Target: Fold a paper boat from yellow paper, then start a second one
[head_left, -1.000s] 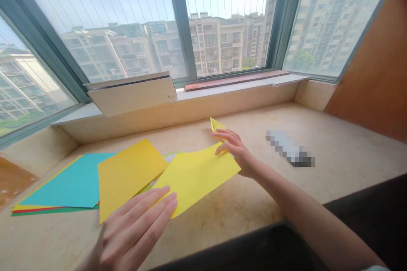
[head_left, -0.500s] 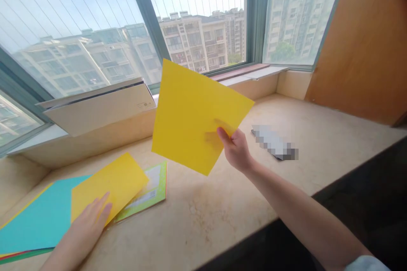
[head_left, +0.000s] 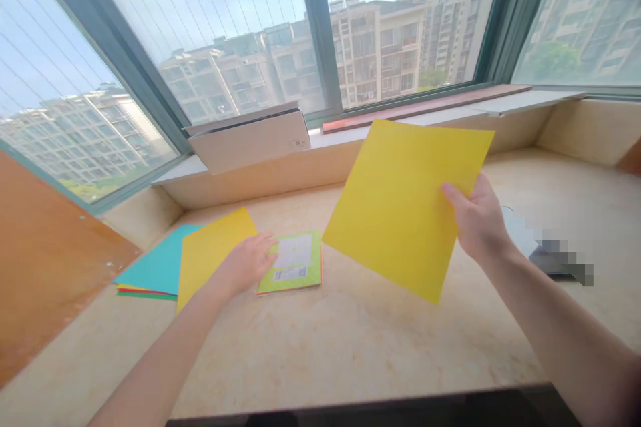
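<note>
Two yellow sheets can be seen, and only one is up in the air: the lifted sheet (head_left: 400,207) is held above the counter (head_left: 300,360) by the right hand (head_left: 478,217). It's pinched at its right edge, thumb laid on the near face, the other fingers hidden behind, so that grip is pretty much closed. A second ago the same sheet was being handled low down with both hands; half a second later it had been raised one-handed, one corner pointing up. Now it's been turned so its top edge runs nearly level.

The left hand (head_left: 250,257) was laid on the flat yellow sheet (head_left: 210,250) half a second back, but it's been shifted over to the left edge of the green booklet (head_left: 300,273). Its fingers are loosely bent; whether anything's gripped can't be told. The booklet is less covered than a second ago. The blue sheet (head_left: 155,260) is still partly overlapped by the flat yellow one.
</note>
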